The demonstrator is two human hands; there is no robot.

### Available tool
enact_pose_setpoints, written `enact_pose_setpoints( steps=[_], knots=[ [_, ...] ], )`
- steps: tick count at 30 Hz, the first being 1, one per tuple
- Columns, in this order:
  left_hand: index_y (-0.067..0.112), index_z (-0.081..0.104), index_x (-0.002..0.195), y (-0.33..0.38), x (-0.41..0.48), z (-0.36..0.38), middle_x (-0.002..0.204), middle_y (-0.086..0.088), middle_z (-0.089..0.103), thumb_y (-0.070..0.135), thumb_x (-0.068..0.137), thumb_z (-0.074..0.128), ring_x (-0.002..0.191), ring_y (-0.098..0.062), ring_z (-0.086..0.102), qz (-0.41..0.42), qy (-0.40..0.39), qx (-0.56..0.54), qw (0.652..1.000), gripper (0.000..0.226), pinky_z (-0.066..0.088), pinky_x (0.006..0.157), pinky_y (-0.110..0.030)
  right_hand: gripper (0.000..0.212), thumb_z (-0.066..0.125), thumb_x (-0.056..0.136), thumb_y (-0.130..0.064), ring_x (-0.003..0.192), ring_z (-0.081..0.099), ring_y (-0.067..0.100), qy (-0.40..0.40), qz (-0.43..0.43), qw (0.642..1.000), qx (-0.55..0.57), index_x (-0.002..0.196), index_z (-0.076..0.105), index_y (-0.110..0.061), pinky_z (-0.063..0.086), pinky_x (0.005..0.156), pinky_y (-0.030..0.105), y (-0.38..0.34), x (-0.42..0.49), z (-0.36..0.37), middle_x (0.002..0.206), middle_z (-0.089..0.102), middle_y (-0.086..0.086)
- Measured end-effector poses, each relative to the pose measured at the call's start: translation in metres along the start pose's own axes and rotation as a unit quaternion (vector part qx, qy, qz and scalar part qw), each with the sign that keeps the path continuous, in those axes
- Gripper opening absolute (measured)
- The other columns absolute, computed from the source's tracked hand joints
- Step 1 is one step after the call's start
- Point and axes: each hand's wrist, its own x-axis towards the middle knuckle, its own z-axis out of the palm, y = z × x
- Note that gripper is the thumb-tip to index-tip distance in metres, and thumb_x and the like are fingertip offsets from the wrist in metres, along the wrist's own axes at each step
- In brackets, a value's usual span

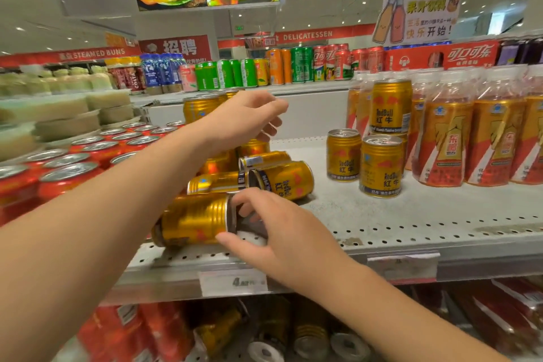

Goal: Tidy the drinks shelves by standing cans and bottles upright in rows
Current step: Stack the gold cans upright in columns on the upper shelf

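Several gold Red Bull cans lie tumbled on the grey shelf [411,214]. My right hand [276,226] grips the end rim of the nearest lying gold can [192,220], thumb below and fingers above. Behind it more cans lie on their sides [283,179] [217,182]. My left hand [244,117] reaches over the pile, fingers curled down above an upright can [252,147]; whether they touch it is hidden. Two gold cans stand upright to the right [343,154] [380,166], and another is stacked higher behind them [390,106].
Red cans [67,173] stand in rows at the left. Gold-and-red bottles [446,138] stand packed at the right. A higher back shelf holds green, orange and red cans [249,72]. On the shelf below, cans lie loose [217,332]. A price tag [235,282] sits on the shelf edge.
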Motion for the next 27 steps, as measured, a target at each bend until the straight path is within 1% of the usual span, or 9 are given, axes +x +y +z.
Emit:
enact_pose_setpoints(
  steps=[4,8,10,14,17,19,21,24,27],
  knots=[
    [0.025,0.073,0.106,-0.014,-0.053,-0.018,0.089,0.006,0.075,0.042,0.102,0.055,0.073,-0.007,0.069,0.039,0.088,0.044,0.994,0.025,0.058,0.065,-0.025,0.045,0.058,0.086,-0.069,0.103,0.057,-0.007,0.009,0.024,1.000,0.013,0.123,0.051,-0.044,0.056,0.081,0.019,0.003,-0.001,0.004,0.111,0.059,-0.025],
    [0.034,0.073,0.097,-0.031,-0.105,-0.026,0.084,0.017,0.071,0.045,0.099,0.058,0.078,-0.001,0.065,0.079,0.130,0.131,0.980,0.019,0.049,0.062,-0.017,0.051,0.060,0.080,-0.075,0.105,0.057,-0.008,0.006,0.048,0.998,0.025,0.121,0.052,-0.046,0.056,0.085,0.022,0.004,0.002,0.003,0.116,0.059,-0.026],
    [0.032,0.074,0.098,-0.038,-0.127,-0.026,0.086,0.018,0.069,0.041,0.099,0.060,0.082,0.001,0.063,0.090,0.102,0.183,0.974,0.016,0.049,0.068,-0.021,0.053,0.060,0.079,-0.076,0.106,0.058,-0.005,-0.004,0.055,0.998,0.024,0.122,0.053,-0.045,0.056,0.087,0.026,0.004,0.004,0.002,0.117,0.059,-0.025],
    [0.030,0.073,0.100,-0.035,-0.151,-0.031,0.094,0.015,0.067,0.041,0.099,0.058,0.088,-0.002,0.062,0.107,0.043,0.247,0.962,0.018,0.051,0.077,-0.030,0.039,0.057,0.085,-0.072,0.102,0.059,-0.007,-0.013,0.041,0.998,0.053,0.114,0.059,-0.045,0.056,0.081,0.021,0.006,0.005,-0.010,0.109,0.060,-0.026],
    [0.034,0.067,0.114,-0.027,-0.158,-0.038,0.107,0.017,0.065,0.051,0.097,0.056,0.097,0.000,0.059,0.102,-0.020,0.297,0.949,0.027,0.049,0.084,-0.027,0.021,0.056,0.098,-0.042,0.104,0.059,-0.001,0.058,-0.001,0.998,0.003,0.117,0.062,-0.038,0.053,0.086,0.022,0.023,0.015,-0.031,0.110,0.062,-0.022],
    [0.035,0.059,0.125,-0.025,-0.161,-0.038,0.116,0.018,0.060,0.057,0.094,0.058,0.102,0.000,0.057,0.090,-0.055,0.336,0.936,0.038,0.047,0.088,-0.026,0.036,0.057,0.095,-0.023,0.118,0.051,0.004,0.050,-0.008,0.994,-0.095,0.131,0.057,-0.030,0.044,0.103,0.028,0.040,0.024,-0.043,0.125,0.059,-0.013],
    [0.037,0.052,0.130,-0.022,-0.162,-0.037,0.119,0.017,0.056,0.059,0.091,0.062,0.103,-0.002,0.055,0.074,-0.071,0.354,0.930,0.046,0.046,0.088,-0.027,0.056,0.059,0.090,-0.019,0.130,0.040,0.012,-0.026,0.009,0.985,-0.171,0.144,0.045,-0.027,0.033,0.113,0.032,0.054,0.031,-0.048,0.141,0.050,-0.005],
    [0.039,0.045,0.133,-0.021,-0.163,-0.035,0.122,0.017,0.053,0.058,0.087,0.067,0.105,0.000,0.050,0.057,-0.075,0.371,0.924,0.054,0.046,0.089,-0.027,0.075,0.065,0.087,-0.030,0.136,0.034,0.015,-0.106,0.007,0.975,-0.193,0.152,0.029,-0.030,0.030,0.117,0.036,0.066,0.035,-0.051,0.152,0.039,-0.006],
    [0.044,0.030,0.144,-0.022,-0.164,-0.031,0.135,0.018,0.047,0.059,0.086,0.067,0.120,-0.003,0.046,0.015,-0.094,0.411,0.906,0.070,0.047,0.097,-0.030,0.082,0.070,0.085,-0.041,0.133,0.036,0.016,-0.096,-0.012,0.975,-0.199,0.154,0.025,-0.032,0.034,0.114,0.035,0.075,0.037,-0.055,0.148,0.041,-0.005]
  ],
)
